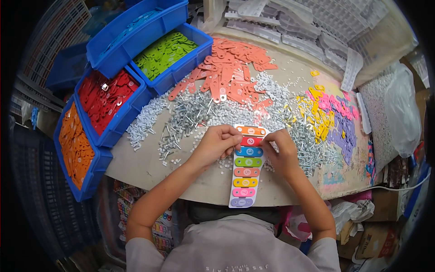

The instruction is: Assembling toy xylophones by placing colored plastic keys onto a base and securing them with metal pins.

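Left hand, right hand flanking colourful strip, bare tabletop along near edge

The toy xylophone looks like smooth white plastic, carrying bars with a glossy face. Beyond it, to the left, lie shiny metal pins, then blue bins of smooth plastic. The tabletop beneath it looks matt and scuffed. Well to its right, a crinkled plastic bag gleams; nearer the wearer is a matt cloth shirt.
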`<state>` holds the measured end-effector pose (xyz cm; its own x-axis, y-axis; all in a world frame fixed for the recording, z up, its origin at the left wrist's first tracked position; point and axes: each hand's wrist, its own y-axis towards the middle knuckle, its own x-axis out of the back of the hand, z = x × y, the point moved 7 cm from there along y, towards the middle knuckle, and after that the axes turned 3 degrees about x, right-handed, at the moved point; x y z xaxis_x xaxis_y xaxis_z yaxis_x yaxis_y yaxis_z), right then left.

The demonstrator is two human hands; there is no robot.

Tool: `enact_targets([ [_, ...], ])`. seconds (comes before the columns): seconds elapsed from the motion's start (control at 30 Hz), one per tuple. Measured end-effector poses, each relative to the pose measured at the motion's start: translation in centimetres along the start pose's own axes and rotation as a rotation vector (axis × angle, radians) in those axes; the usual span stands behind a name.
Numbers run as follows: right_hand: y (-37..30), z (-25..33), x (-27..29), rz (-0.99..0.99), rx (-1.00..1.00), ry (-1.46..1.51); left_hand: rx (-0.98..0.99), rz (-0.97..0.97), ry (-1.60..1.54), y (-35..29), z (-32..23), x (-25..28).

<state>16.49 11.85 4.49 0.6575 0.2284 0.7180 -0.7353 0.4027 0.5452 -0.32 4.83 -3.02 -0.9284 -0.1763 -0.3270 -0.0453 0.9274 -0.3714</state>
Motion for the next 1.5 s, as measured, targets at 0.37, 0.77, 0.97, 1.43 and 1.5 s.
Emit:
enact_targets([
  [0.37,-1.1,-6.6,-1.7,0.506,-0.851,0.332,0.086,-0.039,0.340,2.2,0.8,0.9],
  [0.77,-1.2,-7.2,-2.6,0.607,-0.783,0.268,0.033,-0.016,0.466,3.4,1.2,0.9],
  [0.97,-1.0,-6.5,-2.2,0.562,-0.774,0.252,-0.050,-0.018,0.505,3.0,0.8,1.1],
  [1.43,-17.9,-7.8,16.5,-0.085,-0.693,-0.769,-0.413,-0.847,1.279,-4.0,-8.5,16.4],
  [1.5,-19.9,-8.8,16.3,-0.077,-0.809,-0.640,-0.446,-0.848,1.331,-3.6,-8.2,16.5],
])
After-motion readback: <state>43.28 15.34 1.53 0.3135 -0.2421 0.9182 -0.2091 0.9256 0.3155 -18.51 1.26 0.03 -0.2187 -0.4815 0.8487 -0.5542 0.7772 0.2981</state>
